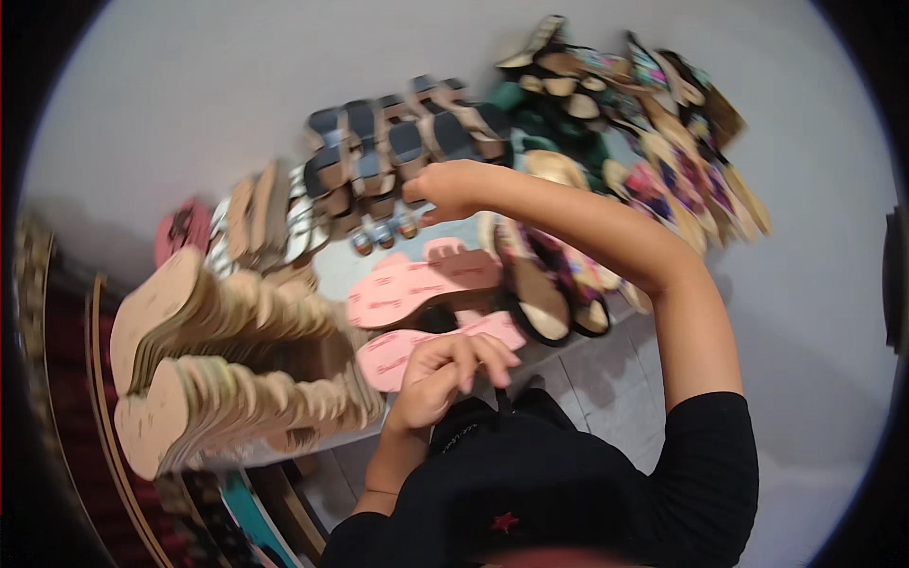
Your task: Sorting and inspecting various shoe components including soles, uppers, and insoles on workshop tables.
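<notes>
My left hand [450, 371] is in front of my chest, its fingers curled in and pressed together. Whatever it may hold is hidden behind the fingers. Just beyond it lie two pink shoe soles with red print, a nearer sole [383, 364] and a farther sole [402, 292]. My right arm reaches across the table, bent at the elbow. My right hand [445, 189] hovers at the front of the dark-soled sandals [407, 142], above a small jar [407, 227]. Its fingers point down and are blurred, so their grip does not show. Two similar small jars [371, 239] stand beside it.
Two long rows of beige soles [156, 317] stand on the left of the table. Tan sandals [254, 213] and pink footwear [182, 230] lie behind them. Patterned sandals [663, 189] pile up at the far right, with black-edged sandals [540, 293] under my right forearm.
</notes>
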The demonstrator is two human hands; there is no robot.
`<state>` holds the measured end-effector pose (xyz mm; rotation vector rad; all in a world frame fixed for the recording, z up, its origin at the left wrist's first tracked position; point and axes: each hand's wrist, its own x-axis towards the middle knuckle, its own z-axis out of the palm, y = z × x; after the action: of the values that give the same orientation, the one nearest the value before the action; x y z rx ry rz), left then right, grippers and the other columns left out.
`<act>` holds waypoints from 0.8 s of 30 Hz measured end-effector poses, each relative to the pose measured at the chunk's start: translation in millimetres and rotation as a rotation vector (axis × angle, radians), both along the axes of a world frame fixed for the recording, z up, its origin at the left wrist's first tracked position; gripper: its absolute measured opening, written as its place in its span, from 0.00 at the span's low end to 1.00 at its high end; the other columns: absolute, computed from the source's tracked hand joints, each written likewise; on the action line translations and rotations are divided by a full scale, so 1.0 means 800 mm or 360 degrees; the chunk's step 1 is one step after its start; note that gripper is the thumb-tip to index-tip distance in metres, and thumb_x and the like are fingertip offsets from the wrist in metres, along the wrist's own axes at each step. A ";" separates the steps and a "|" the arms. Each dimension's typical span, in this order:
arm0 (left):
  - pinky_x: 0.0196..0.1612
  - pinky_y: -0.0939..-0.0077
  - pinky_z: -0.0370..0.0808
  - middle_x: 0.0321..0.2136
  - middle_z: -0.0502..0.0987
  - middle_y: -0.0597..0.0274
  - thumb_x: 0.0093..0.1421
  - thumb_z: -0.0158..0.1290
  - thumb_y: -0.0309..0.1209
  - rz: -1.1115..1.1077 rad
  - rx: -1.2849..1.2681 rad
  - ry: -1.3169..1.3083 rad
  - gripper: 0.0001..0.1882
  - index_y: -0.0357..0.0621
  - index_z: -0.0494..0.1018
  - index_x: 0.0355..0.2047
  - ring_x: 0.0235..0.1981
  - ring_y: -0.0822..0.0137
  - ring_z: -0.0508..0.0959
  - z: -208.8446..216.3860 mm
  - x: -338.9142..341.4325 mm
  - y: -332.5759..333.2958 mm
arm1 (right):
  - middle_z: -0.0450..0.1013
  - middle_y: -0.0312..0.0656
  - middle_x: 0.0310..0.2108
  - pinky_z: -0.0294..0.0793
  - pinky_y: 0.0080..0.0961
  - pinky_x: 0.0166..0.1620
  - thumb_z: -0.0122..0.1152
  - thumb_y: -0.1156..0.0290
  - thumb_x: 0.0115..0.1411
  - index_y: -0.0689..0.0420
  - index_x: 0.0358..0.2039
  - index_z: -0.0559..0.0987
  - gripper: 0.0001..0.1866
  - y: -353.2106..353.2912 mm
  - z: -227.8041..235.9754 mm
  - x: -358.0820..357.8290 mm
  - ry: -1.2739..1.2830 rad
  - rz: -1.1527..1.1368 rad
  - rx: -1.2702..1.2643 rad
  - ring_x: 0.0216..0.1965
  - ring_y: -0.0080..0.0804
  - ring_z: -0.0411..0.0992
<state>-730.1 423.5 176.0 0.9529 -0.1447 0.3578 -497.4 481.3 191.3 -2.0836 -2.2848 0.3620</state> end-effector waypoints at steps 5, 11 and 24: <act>0.28 0.75 0.64 0.09 0.68 0.68 0.52 0.45 0.20 -0.0374 -0.0223 -0.0543 0.18 0.51 0.58 0.08 0.21 0.67 0.68 0.022 0.059 -0.096 | 0.70 0.46 0.38 0.67 0.33 0.44 0.59 0.64 0.50 0.58 0.42 0.70 0.20 -0.240 0.070 0.018 0.0245 -0.0261 0.0573 0.41 0.42 0.68; 0.23 0.77 0.61 0.08 0.67 0.67 0.52 0.45 0.21 -0.0843 -0.0242 -0.0759 0.18 0.49 0.58 0.08 0.19 0.67 0.67 0.029 0.139 -0.253 | 0.70 0.45 0.38 0.68 0.29 0.43 0.60 0.68 0.48 0.60 0.43 0.71 0.20 -0.528 0.075 -0.003 0.0460 -0.0894 0.0880 0.38 0.37 0.70; 0.32 0.79 0.65 0.22 0.65 0.63 0.48 0.41 0.18 -0.0846 -0.0110 0.0241 0.05 0.43 0.61 0.22 0.27 0.68 0.69 -0.046 0.353 -0.495 | 0.71 0.39 0.37 0.67 0.24 0.42 0.56 0.72 0.53 0.59 0.42 0.71 0.15 -0.840 -0.039 0.056 0.1450 -0.1971 0.1791 0.37 0.25 0.69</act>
<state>-447.7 27.9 138.9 0.8334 -0.2385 -0.1978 -452.3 -190.8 160.4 -1.6276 -0.2726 -0.0734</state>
